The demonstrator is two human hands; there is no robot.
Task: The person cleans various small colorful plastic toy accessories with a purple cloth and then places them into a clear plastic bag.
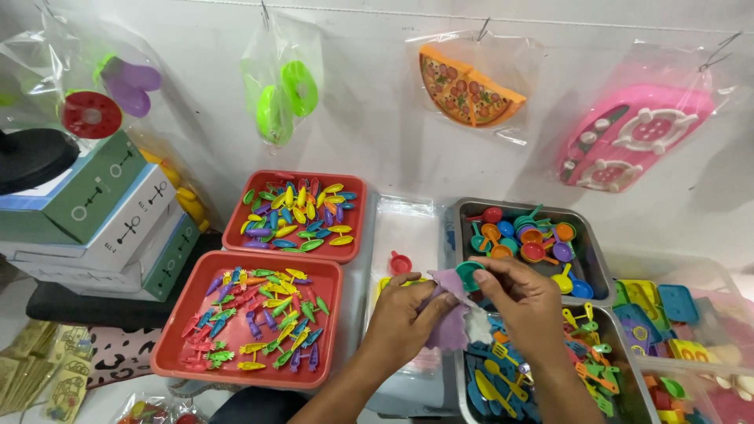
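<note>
My left hand [404,318] pinches a flat purple toy piece [451,310] from the left. My right hand [522,302] grips the same purple piece from the right, with a small teal toy pan [469,274] at its fingertips. Both hands hover over a metal tray [463,385] of blue, yellow and orange toy utensils. A small red toy pan [400,263] lies on clear plastic bags just left of the hands.
Two red trays of small coloured toy pieces, one near [177,330] and one far [236,224], sit on the left. A metal tray [591,263] of toy pans stands behind my hands. Bagged toys hang on the wall. Stacked boxes [110,220] stand far left.
</note>
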